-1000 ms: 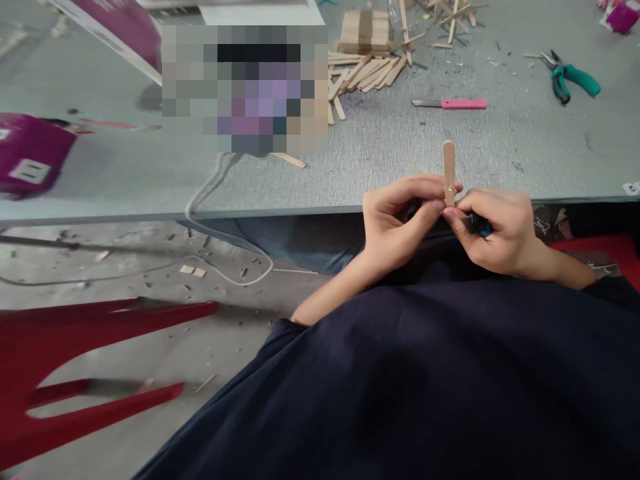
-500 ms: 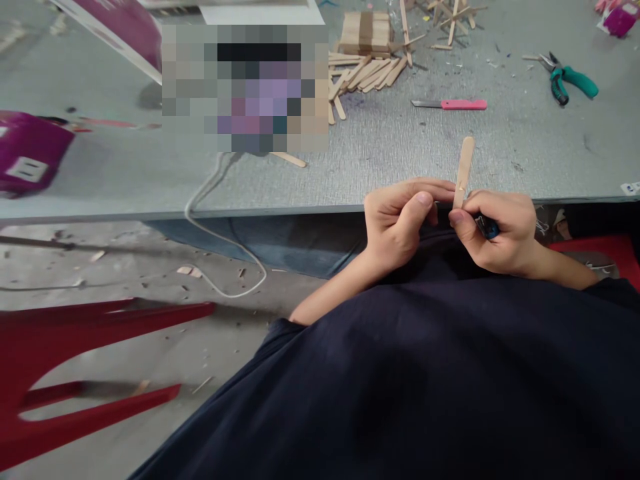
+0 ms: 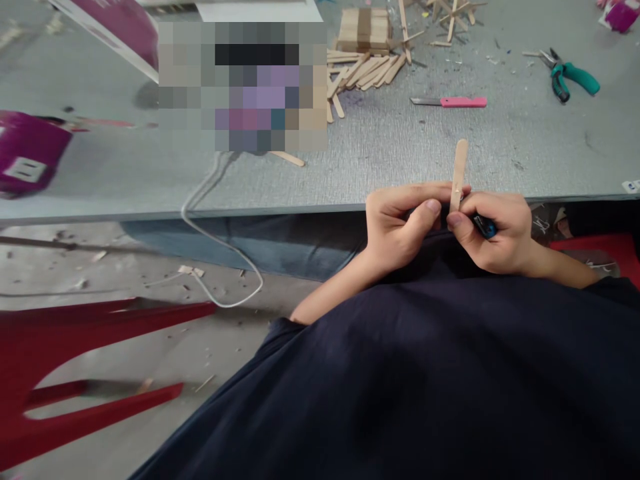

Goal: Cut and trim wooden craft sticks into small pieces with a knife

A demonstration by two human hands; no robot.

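Observation:
A flat wooden craft stick point(image 3: 459, 170) stands nearly upright in front of me, with a small nick or splinter low on it. My right hand point(image 3: 500, 230) is closed, its thumb pressed against the stick's lower end. A dark tool with a blue end point(image 3: 485, 227) pokes out of that same fist; its other end is hidden. From the left, my left hand point(image 3: 400, 223) reaches across with bent fingers, their tips touching behind the stick. Its thumb lies apart from the stick, near the curled fingers.
On the grey table point(image 3: 525, 153) lie a pink-handled craft knife point(image 3: 463, 102), green-handled pliers point(image 3: 570, 77), loose craft sticks point(image 3: 375, 72) and a bundled stack point(image 3: 364, 30). A white cable point(image 3: 245, 257) hangs over the edge. Red chair parts point(image 3: 75, 340) stand at left. One area is pixelated.
The craft stick and my right hand have shifted slightly left. My left fingertips now reach further behind the stick.

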